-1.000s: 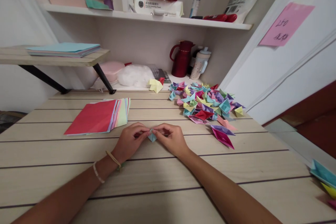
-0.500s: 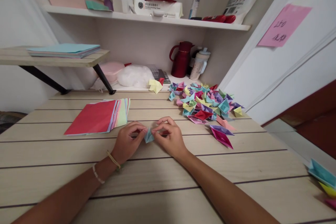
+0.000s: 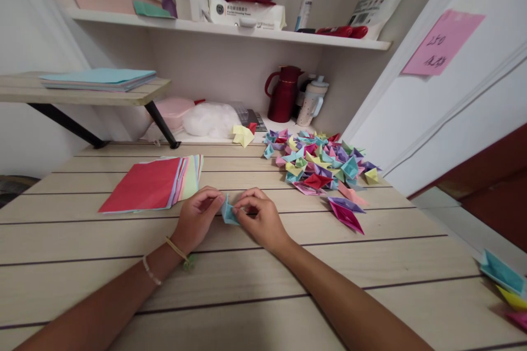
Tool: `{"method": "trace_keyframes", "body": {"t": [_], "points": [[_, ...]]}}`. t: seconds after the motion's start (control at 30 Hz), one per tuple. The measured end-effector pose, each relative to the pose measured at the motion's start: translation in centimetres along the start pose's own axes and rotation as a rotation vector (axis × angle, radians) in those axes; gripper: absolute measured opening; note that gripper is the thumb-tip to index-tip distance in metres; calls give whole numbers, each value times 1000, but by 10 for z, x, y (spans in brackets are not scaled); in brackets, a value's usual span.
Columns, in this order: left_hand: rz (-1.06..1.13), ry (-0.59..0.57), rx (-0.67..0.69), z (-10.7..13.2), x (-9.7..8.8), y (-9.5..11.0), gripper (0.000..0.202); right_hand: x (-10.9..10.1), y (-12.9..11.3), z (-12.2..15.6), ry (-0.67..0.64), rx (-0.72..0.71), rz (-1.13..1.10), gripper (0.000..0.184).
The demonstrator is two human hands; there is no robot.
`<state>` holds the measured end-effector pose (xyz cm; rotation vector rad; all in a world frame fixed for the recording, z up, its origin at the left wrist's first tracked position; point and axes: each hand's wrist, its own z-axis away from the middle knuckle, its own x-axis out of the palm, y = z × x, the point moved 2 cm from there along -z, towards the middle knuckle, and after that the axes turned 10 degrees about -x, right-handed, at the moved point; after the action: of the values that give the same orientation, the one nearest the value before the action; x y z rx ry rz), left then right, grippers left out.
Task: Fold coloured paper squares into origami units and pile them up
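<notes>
A small light-blue folded paper boat (image 3: 230, 215) is held between my two hands just above the table. My left hand (image 3: 200, 214) pinches its left corner between thumb and fingertips. The thumb and forefinger of my right hand (image 3: 260, 215) grip its right side, with the other fingers curled. Left of my hands lies a fanned stack of coloured paper (image 3: 142, 184), red sheet on top. To the right is a heap of folded paper boats (image 3: 319, 162) in many colours, with a magenta boat (image 3: 346, 215) lying in front of it.
A raised wooden stand (image 3: 123, 97) at the back left bears more paper (image 3: 99, 78). A red jug (image 3: 284, 96) and a pale bottle (image 3: 312, 101) stand behind the heap, below a white shelf (image 3: 185, 24). Several boats, one blue (image 3: 503, 271), sit at the far right edge.
The blue boat has shifted slightly left and opened out, showing more of its sides. My two hands have moved a little left with it, the left one drawing slightly away from the right.
</notes>
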<state>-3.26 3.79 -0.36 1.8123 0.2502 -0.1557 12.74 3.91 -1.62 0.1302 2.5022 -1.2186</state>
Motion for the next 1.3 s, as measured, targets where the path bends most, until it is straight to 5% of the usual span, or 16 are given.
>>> {"method": "trace_keyframes", "body": {"t": [0.2, 0.4, 0.53, 0.63, 0.9, 1.3], "points": [[146, -68, -168, -3, 4, -4, 15, -4, -5, 0, 131, -62, 105, 10], [320, -334, -311, -1, 11, -10, 58, -14, -7, -1, 210, -166, 281, 9], [288, -397, -335, 0, 12, -13, 43, -14, -7, -1, 142, -213, 283, 10], [283, -402, -310, 0, 13, -14, 34, -13, -7, -1, 96, -229, 328, 11], [237, -284, -291, 3, 12, -15, 50, -7, -11, 3, -23, -349, 423, 11], [196, -371, -324, 6, 14, -16, 53, -12, -1, -3, 79, -20, 214, 6]]}}
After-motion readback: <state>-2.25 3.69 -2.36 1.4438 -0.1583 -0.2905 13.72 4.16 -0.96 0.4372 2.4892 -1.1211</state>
